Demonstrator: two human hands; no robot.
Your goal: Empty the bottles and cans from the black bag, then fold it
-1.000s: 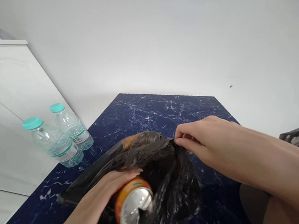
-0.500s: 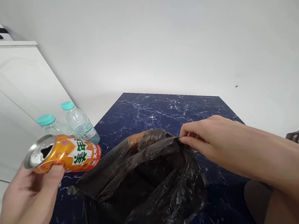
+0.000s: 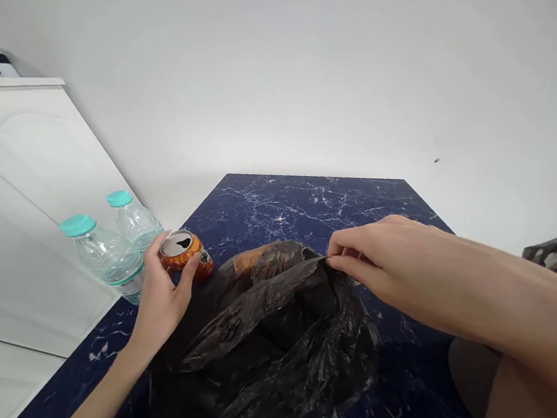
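An orange soda can, its top opened, is gripped by my left hand. It stands nearly upright at the table's left side, between the plastic bottles and the bag. My right hand pinches the rim of a black plastic bag between thumb and fingers. The bag lies crumpled with its mouth partly open, and something orange-brown shows at its far side. Two clear bottles with turquoise caps stand left of the can: a nearer bottle and a farther bottle.
The table has a dark blue marbled top and meets a white wall. A white cabinet with dark handles stands at the left. A grey rounded object is partly hidden under my right arm.
My left hand has carried the can right and away from me, turning it from lying sideways to nearly upright. My right hand stays at the bag's rim.
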